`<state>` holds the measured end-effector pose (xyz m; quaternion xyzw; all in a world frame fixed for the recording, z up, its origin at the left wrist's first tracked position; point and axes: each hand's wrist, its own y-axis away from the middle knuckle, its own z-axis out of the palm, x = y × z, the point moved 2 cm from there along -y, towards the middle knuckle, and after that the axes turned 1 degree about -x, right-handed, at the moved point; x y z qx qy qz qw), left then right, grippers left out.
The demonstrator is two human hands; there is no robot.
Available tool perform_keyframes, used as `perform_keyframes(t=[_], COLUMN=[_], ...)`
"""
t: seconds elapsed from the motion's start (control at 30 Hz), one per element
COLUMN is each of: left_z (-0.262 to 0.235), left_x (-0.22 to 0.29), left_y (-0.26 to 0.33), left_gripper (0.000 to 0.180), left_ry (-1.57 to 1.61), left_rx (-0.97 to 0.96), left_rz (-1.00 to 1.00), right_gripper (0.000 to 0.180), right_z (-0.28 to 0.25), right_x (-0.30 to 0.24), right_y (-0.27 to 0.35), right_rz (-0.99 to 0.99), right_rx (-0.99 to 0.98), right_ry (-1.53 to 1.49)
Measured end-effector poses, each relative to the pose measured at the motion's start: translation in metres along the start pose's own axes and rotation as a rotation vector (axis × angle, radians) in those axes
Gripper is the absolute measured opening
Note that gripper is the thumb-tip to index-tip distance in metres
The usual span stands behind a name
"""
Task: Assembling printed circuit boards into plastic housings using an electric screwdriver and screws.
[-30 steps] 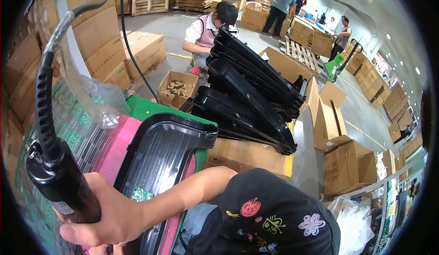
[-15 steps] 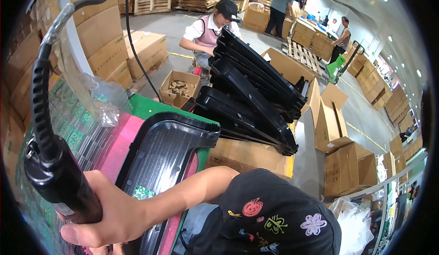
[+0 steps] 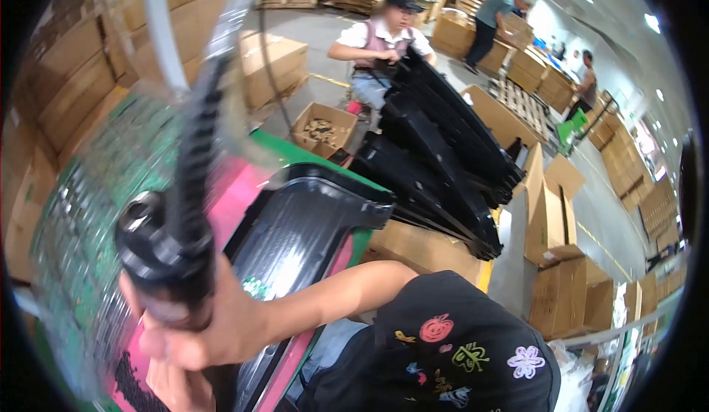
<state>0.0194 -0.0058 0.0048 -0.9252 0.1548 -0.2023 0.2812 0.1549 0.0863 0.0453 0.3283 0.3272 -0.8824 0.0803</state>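
Observation:
My right hand (image 3: 229,331) is wrapped around a black corded electric screwdriver (image 3: 166,264), held upright. Its tip is hidden behind my hands. Just below, my left hand (image 3: 177,384) shows only in part; the fingers look bent together, and whatever they hold is hidden. Beneath my right forearm lies a long black plastic housing (image 3: 284,216), hollow side up, on a pink mat (image 3: 229,194) over a green work surface. A small green circuit board (image 3: 256,288) sits inside the housing. Small black parts, apparently screws (image 3: 133,382), are heaped near my left hand.
Clear plastic trays with green circuit boards (image 3: 81,220) fill the left. More black housings (image 3: 436,153) are stacked beyond the bench, where a co-worker (image 3: 380,42) sits handling them. A carton of small brown pieces (image 3: 325,127), open cartons (image 3: 554,205) and a green pallet truck (image 3: 572,131) stand farther off.
The view has swung left, so the scene sits farther right. My right hand and the screwdriver have moved right, blurred by motion. More of my left hand shows. The co-worker has straightened up.

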Motion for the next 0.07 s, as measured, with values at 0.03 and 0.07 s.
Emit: perform_keyframes(t=[0.03,0.07], left_z=[0.001,-0.016], left_x=[0.003,0.005], left_y=[0.002,0.0], left_gripper=[0.006,0.006], left_ry=[0.016,-0.073], left_rx=[0.098,-0.016], left_rz=[-0.117,-0.01], right_gripper=[0.026,0.025], right_z=[0.003,0.002], right_x=[0.003,0.004], right_y=[-0.002,-0.002], right_rz=[-0.042,-0.021], right_rx=[-0.024,-0.091], right_ry=[0.007,0.009])
